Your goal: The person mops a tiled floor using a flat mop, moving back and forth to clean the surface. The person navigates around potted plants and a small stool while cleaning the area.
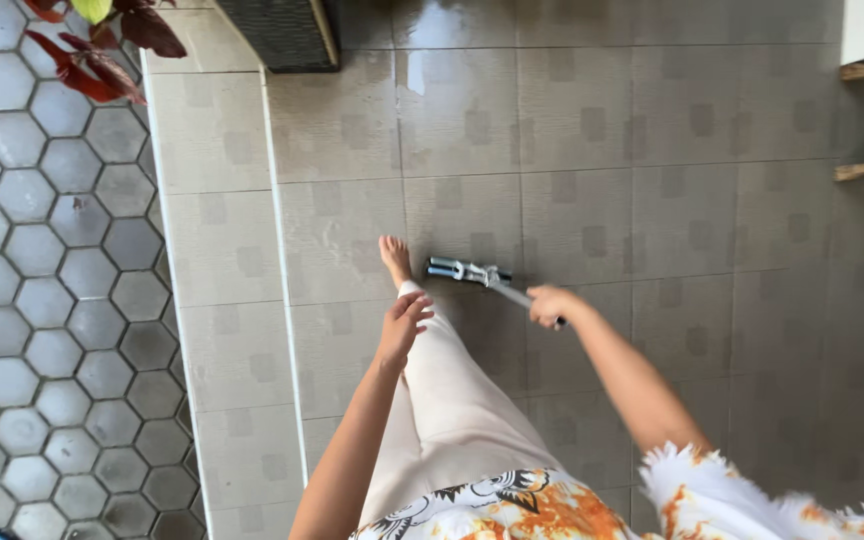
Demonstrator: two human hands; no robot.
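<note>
Looking down, I see the glossy beige tiled floor [572, 130], then the long metal-handled mop [482, 277] lying low on it. Its shaft slants from the head, near my bare foot [393, 256], back into my right hand [549, 303], fingers wrapped around it. My left hand [404, 320] hangs loosely spread, empty.

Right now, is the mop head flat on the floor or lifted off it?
Flat on the floor: the mop head lies against the wet tiles by the bare foot, its handle in the right hand.
</note>
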